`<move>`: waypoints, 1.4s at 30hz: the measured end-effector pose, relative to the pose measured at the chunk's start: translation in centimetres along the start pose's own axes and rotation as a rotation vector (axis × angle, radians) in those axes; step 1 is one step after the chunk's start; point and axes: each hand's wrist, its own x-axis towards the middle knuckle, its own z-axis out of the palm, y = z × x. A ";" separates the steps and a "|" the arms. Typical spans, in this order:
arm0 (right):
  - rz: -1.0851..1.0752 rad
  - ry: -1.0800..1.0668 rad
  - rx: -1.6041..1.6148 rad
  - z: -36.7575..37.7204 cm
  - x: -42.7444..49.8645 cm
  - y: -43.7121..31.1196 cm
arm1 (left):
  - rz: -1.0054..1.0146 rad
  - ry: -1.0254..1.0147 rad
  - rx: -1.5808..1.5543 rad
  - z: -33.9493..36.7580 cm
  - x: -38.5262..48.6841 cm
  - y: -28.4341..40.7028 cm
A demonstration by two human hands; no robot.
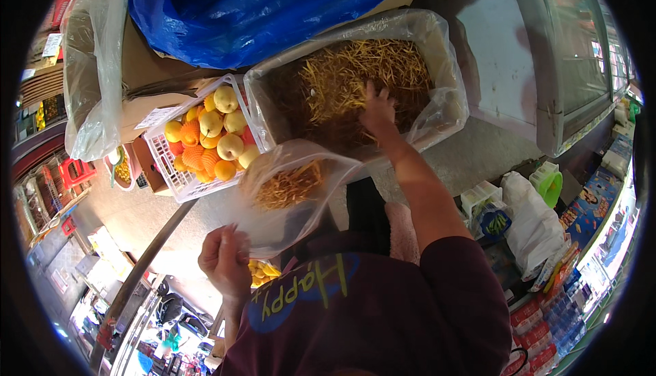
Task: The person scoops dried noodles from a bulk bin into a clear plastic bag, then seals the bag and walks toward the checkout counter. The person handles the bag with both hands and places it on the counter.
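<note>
My left hand [224, 258] pinches the edge of a clear plastic bag [287, 232], whose mouth gapes open. A heap of dried yellow-brown strips [289, 186] lies inside the bag. My right hand [379, 109] reaches into a cardboard box [274, 120] lined with clear plastic film [435, 125]. Its fingers are spread and touch the loose strips [405, 63] piled there; nothing is plainly held in it. Part of the bag overlaps the near edge of the box.
Left of the box, a white plastic basket [169, 171] holds pears [230, 147] and orange fruit. Blue plastic sheeting [246, 12] covers something beyond. A glass-fronted cabinet [551, 68] stands right. A metal pole [148, 258] slants at lower left; a white bag [533, 222] lies right.
</note>
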 end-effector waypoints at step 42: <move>-1.171 -0.028 -0.263 -20.8 -16.4 -3.4 | 0.352 -0.375 0.447 14.5 9.1 -0.5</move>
